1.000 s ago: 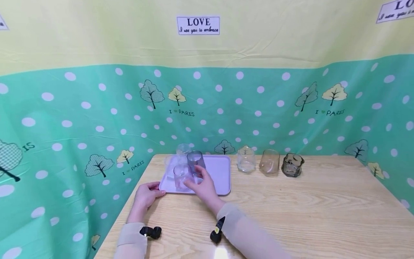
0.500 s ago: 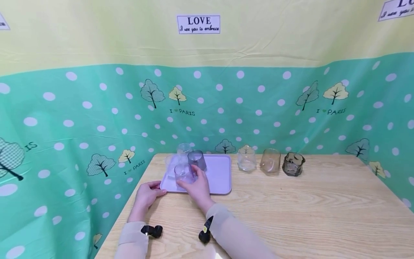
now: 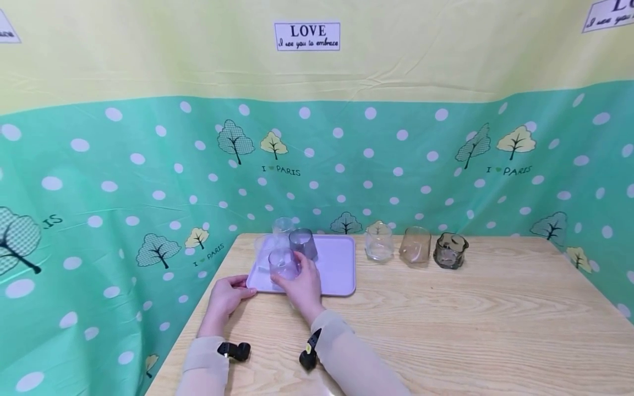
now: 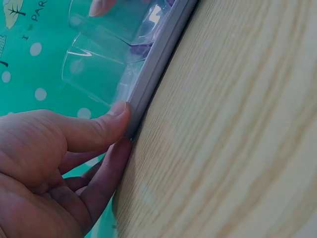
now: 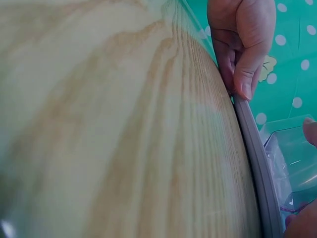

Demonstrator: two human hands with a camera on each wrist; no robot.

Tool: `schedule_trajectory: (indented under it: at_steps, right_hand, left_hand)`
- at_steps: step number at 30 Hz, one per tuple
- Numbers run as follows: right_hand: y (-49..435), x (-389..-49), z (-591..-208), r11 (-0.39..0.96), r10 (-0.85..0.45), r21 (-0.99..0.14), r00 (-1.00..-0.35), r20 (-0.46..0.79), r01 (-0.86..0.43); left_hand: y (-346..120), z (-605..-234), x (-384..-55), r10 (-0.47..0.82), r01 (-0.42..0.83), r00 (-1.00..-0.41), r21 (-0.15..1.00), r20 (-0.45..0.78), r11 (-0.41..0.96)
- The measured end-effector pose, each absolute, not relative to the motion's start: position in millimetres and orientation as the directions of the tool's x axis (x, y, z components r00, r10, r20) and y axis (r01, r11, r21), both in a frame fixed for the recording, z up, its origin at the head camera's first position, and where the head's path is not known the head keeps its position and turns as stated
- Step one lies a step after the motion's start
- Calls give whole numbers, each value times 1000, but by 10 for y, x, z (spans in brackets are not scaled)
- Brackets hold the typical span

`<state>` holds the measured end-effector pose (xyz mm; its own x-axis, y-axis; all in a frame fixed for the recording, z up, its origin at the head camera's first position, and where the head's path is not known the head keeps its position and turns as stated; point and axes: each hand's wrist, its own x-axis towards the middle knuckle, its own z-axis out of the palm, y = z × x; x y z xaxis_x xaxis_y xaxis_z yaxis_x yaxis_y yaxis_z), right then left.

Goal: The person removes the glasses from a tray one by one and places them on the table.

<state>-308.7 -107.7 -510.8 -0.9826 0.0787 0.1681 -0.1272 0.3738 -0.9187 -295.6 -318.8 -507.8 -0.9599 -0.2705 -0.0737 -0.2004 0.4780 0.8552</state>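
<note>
A lilac tray [image 3: 338, 269] lies at the back left of the wooden table. My left hand [image 3: 225, 300] pinches its near left corner; in the left wrist view the thumb [image 4: 111, 121] is on the rim, with a finger below. On the tray's front part stands a clear glass [image 3: 281, 263], and my right hand [image 3: 304, 286] holds it between thumb and fingers from the right. Behind it is a smoky grey glass [image 3: 303, 243], beside a clear glass [image 3: 283, 226]. Only part of the right hand's fingers [image 5: 302, 225] shows in the right wrist view.
Right of the tray a clear glass [image 3: 378, 243], an amber glass [image 3: 415, 246] and a dark wavy glass [image 3: 450, 251] stand in a row along the back edge. A green and yellow printed curtain [image 3: 337, 143] hangs behind and at both sides.
My right hand has moved a little left, and its thumb and fingers have settled round the front glass. The left hand stays at the tray's corner.
</note>
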Motion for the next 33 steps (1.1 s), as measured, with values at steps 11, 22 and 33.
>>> schedule_trajectory:
  at_steps: [11, 22, 33]
  right_hand:
    - [-1002, -3123, -5102, 366, 45, -924, -990, 131, -106]
    - [-949, -3103, -5072, 355, 23, -930, -993, 114, -99]
    - [-911, -3085, -5080, 327, 1, -939, -993, 115, -109]
  left_hand:
    - [-3181, -5066, -2997, -273, -208, -958, 857, -83, 471]
    - [-3176, -5052, -2983, -268, -197, -961, 857, -72, 476]
    - [-3166, -5034, -2924, -269, -212, -959, 853, -88, 477]
